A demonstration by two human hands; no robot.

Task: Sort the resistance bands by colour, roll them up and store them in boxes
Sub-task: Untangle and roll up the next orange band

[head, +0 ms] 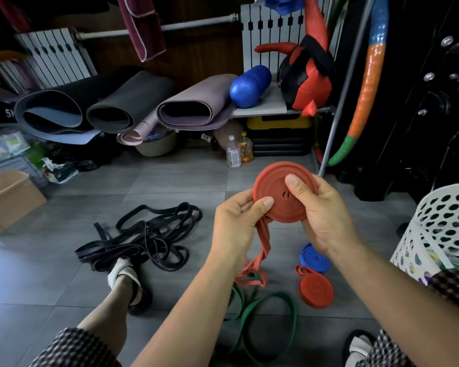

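Left hand (236, 223) and right hand (321, 215) raised together, fingers curled, thumbs forward.

The single camera rode on the person's head and faced forward and down, across both forearms to the grey floor (175, 181). It sat close to the work: the left hand (236, 223) and right hand (323, 215), both gripping a red band (270, 181) rolled into a coil, filled the frame just right of centre. The wide lens took in far more, bowing the edges. Rolled mats (122, 107) lay far off at 11 o'clock, a cardboard box (8, 197) at 9, a white basket (440, 229) near at 3, and the person's foot (125, 276) at 7.
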